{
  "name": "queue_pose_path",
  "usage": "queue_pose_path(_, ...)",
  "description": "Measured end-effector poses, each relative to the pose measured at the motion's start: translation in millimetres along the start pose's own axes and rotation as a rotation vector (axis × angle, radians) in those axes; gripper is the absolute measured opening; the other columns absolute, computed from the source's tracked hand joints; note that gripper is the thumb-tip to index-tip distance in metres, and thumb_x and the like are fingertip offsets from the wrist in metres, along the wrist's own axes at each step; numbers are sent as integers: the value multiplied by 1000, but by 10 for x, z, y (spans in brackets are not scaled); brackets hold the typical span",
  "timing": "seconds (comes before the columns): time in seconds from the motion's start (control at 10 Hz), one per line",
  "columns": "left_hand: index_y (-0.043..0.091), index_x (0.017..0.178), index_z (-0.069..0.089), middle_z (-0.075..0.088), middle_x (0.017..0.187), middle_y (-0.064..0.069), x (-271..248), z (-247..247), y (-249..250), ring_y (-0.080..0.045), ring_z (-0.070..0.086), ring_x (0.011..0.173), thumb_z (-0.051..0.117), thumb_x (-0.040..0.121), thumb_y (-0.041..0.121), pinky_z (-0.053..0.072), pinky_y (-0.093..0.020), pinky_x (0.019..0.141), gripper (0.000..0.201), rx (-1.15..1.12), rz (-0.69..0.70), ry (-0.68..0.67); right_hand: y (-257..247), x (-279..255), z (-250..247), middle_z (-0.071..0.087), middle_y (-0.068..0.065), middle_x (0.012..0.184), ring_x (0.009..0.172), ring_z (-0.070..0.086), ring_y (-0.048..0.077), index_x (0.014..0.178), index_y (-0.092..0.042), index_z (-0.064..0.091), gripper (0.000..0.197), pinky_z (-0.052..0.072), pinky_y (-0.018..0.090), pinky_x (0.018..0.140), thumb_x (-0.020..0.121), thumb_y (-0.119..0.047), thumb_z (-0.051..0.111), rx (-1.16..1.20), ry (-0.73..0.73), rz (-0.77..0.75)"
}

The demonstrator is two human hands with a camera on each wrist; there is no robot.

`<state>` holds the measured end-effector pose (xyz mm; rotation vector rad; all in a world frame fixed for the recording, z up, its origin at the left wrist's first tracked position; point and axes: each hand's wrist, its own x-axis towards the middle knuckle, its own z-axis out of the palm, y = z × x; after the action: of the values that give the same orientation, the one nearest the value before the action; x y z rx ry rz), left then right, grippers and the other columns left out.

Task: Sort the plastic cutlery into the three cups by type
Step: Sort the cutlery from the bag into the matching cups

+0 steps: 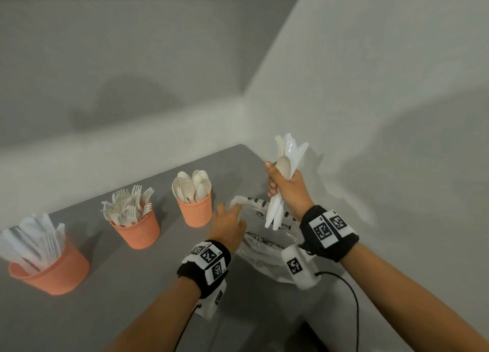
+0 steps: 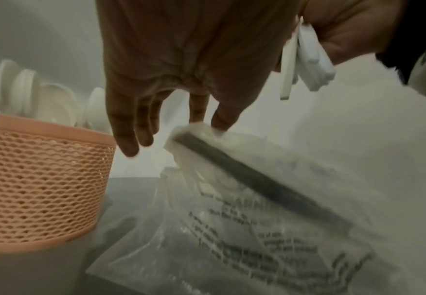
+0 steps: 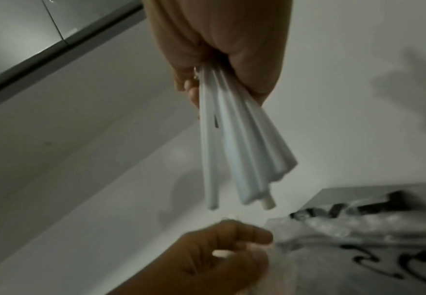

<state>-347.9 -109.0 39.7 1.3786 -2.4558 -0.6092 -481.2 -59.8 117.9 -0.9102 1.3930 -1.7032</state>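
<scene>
Three orange mesh cups stand in a row on the grey table (image 1: 127, 293): the knife cup (image 1: 53, 269) at the left, the fork cup (image 1: 139, 230) in the middle, the spoon cup (image 1: 195, 212) (image 2: 42, 179) at the right. My right hand (image 1: 281, 183) (image 3: 201, 81) grips a mixed bundle of white cutlery (image 1: 289, 153) (image 3: 234, 151), with spoons and knives in it, raised above a clear plastic bag (image 1: 264, 245) (image 2: 245, 219). My left hand (image 1: 232, 211) (image 2: 204, 123) pinches the bag's top edge, just right of the spoon cup.
Grey walls close the table in at the back and on the right, meeting in a corner behind the bag. The table's near edge (image 1: 238, 322) runs below my wrists. Cables hang from both wrist bands.
</scene>
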Motion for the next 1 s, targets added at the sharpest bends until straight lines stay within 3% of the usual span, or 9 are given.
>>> queue_pose_path(0.1, 10, 116, 59, 53, 118, -14, -53, -161, -134, -25, 50, 109, 44, 95, 17, 39, -33, 95, 26, -310, -2, 176, 12, 18, 218, 43, -6, 43, 39, 40, 8, 75, -15, 52, 18, 42, 22, 45, 89, -23, 59, 108, 10, 49)
queue_pose_path(0.2, 9, 88, 58, 57, 87, -10, -277, -372, -278, -18, 53, 78, 38, 98, 18, 48, -26, 72, 24, -977, -311, 167, 104, -6, 556, 43, -5, 43, 39, 40, 9, 73, -15, 54, 17, 40, 23, 46, 89, -19, 60, 166, -21, 76)
queue_pose_path(0.3, -3, 107, 55, 58, 101, -17, -548, -478, -441, -22, 55, 84, 29, 99, 35, 46, -29, 74, 46, -1443, -599, -38, 209, -110, 979, 44, -7, 40, 38, 42, 8, 63, -14, 53, 27, 41, 21, 47, 89, -18, 60, 163, -95, 76)
queue_pose_path(0.4, -7, 128, 45, 57, 120, -22, -703, -495, -550, -16, 59, 90, 22, 100, 40, 47, -27, 78, 59, -1813, -593, -48, 406, -267, 1392, 47, -4, 40, 38, 44, 10, 60, -10, 50, 30, 43, 20, 47, 87, -15, 63, 87, -135, 39)
queue_pose_path(0.5, 1, 142, 30, 36, 146, -23, -933, -851, -668, -9, 54, 115, 25, 102, 32, 45, -28, 97, 51, -2600, -873, 414, 653, -478, 1721, 54, -6, 52, 48, 52, 10, 74, -12, 55, 15, 46, 23, 53, 84, -9, 65, 21, -149, 13)
queue_pose_path(0.6, 20, 145, 28, 36, 149, -3, -1108, -839, -896, -16, 36, 135, 27, 95, 53, 35, -37, 107, 60, -1460, -605, 377, 912, -587, 1941, 67, -1, 80, 78, 65, 15, 96, -9, 63, 12, 51, 22, 71, 85, -11, 63, -99, -148, 15)
queue_pose_path(0.7, 24, 134, 42, 53, 132, 8, -1138, -814, -989, -6, 49, 119, 51, 78, 65, 36, -28, 101, 70, -1603, -532, 205, 1066, -715, 2044, 65, -6, 82, 81, 64, 15, 94, -26, 62, 13, 53, 29, 75, 85, -18, 57, -315, -255, 20)
queue_pose_path(0.9, 12, 90, 64, 67, 100, -15, -1032, -970, -1259, -23, 63, 87, 69, 81, 14, 52, -26, 74, 11, -1204, -546, 504, 1033, -1102, 2147, 62, 15, 114, 105, 60, 32, 121, -6, 53, 32, 50, 42, 89, 92, -19, 49, -694, -479, 30)
queue_pose_path(1.0, 3, 91, 67, 69, 103, -20, -991, -997, -1416, -28, 67, 90, 70, 80, 28, 54, -35, 83, 27, -1234, -580, 470, 1034, -1022, 2185, 68, 5, 100, 91, 66, 25, 117, -17, 53, 46, 53, 43, 82, 75, -32, 63, -612, -635, -2)
